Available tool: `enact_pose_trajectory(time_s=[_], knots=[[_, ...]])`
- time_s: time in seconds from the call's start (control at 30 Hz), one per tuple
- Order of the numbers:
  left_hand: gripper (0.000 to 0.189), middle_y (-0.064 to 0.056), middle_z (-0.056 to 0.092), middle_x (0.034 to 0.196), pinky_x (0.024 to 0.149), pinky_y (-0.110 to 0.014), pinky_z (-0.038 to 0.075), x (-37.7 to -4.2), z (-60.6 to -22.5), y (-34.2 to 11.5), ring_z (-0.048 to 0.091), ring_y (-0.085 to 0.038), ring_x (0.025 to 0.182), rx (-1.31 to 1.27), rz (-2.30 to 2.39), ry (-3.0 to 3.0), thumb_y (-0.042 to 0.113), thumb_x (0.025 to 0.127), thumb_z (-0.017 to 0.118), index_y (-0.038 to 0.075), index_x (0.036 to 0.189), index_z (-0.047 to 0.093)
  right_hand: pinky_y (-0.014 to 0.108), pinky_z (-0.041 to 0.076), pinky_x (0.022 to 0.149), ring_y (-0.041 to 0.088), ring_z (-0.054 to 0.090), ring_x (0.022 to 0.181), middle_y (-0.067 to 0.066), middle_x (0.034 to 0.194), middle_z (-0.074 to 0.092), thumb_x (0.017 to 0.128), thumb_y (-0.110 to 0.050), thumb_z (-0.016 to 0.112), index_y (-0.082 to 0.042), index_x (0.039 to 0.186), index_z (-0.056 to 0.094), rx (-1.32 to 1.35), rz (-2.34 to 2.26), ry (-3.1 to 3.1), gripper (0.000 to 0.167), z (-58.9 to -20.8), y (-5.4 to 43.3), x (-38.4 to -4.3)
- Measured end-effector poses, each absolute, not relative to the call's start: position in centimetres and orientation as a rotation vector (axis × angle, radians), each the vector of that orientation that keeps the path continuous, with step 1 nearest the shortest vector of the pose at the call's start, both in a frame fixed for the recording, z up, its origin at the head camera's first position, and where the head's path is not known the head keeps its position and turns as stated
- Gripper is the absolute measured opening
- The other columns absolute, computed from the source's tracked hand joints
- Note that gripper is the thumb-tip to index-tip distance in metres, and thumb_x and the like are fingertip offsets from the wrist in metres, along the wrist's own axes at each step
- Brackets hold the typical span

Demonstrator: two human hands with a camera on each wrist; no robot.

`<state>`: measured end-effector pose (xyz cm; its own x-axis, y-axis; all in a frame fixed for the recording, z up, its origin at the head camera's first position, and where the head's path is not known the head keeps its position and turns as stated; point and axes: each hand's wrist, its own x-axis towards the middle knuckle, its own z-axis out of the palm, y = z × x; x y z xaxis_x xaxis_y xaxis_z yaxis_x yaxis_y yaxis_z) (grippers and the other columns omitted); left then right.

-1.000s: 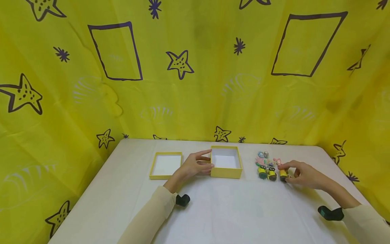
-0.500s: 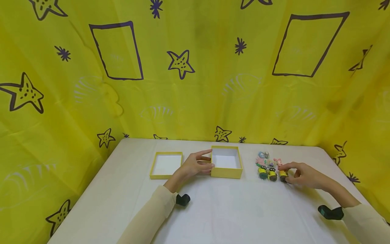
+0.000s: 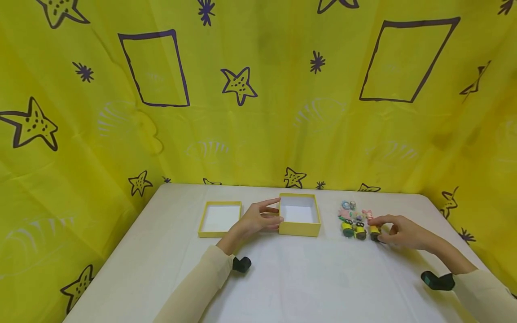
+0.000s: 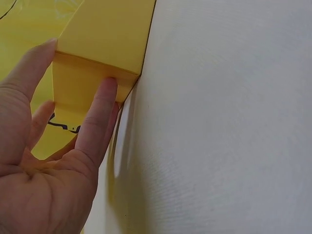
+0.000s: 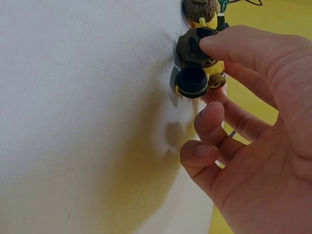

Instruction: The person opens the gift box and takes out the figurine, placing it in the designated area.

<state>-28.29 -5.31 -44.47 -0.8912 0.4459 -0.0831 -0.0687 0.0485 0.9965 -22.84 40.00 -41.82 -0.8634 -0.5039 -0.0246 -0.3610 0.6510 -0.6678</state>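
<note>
Near the middle of the table, a yellow open-topped box (image 3: 300,229) with a white inside stands upright. My left hand (image 3: 255,220) reaches its left side, and outstretched fingertips touch the box wall (image 4: 80,83) in the left wrist view. My right hand (image 3: 408,232) pinches a small yellow figurine with a dark base (image 3: 374,231) between thumb and fingers, low at the table. In the right wrist view the thumb presses on the figurine's dark underside (image 5: 187,51). Beside it stand two similar yellow figurines, one with a green base (image 3: 347,229) and one with a brown base (image 3: 360,231).
A shallow yellow lid (image 3: 220,219) with its white inside up lies left of the box. Behind the figurines sit small trinkets: a pink piece (image 3: 345,214), a pink bow-like piece (image 3: 368,214) and a blue one (image 3: 345,205). A yellow patterned curtain (image 3: 258,134) surrounds the white table (image 3: 282,278).
Both hands keep practically the same places. The figurine in my right hand shifts very slightly; the box and lid stay where they were.
</note>
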Motion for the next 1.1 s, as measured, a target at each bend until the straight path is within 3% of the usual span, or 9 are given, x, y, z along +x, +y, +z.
enact_pose_trajectory(time_s=[0.47, 0.8, 1.1], knots=[[0.075, -0.02, 0.053, 0.144, 0.087, -0.038, 0.062, -27.8, -43.8, -5.4, 0.068, -0.025, 0.111, 0.406, 1.874, 1.962, 0.008, 0.091, 0.079, 0.016, 0.157, 0.045, 0.024, 0.049, 0.054, 0.012, 0.053, 0.065, 0.022, 0.115, 0.062, 0.096, -0.007, 0.071, 0.006, 0.132, 0.059, -0.795, -0.983, 2.653, 0.04, -41.1, 40.5, -23.2], [0.076, -0.021, 0.051, 0.146, 0.087, -0.043, 0.062, -27.9, -43.2, -5.9, 0.071, -0.028, 0.105, 0.448, 1.895, 1.929, 0.015, 0.093, 0.078, 0.02, 0.159, 0.04, 0.028, 0.054, 0.058, 0.02, 0.063, 0.07, 0.025, 0.12, 0.063, 0.095, -0.021, 0.075, 0.003, 0.143, 0.05, -0.708, -0.895, 2.74, 0.059, -38.6, 40.3, -23.3], [0.078, -0.021, 0.049, 0.148, 0.088, -0.046, 0.062, -28.7, -41.8, -6.8, 0.067, -0.039, 0.117, 0.5, 1.853, 2.011, 0.019, 0.094, 0.078, 0.024, 0.161, 0.037, 0.028, 0.055, 0.062, 0.021, 0.064, 0.08, 0.027, 0.126, 0.061, 0.094, -0.027, 0.077, -0.004, 0.15, 0.045, -0.633, -0.841, 2.851, 0.069, -36.6, 39.3, -23.4]])
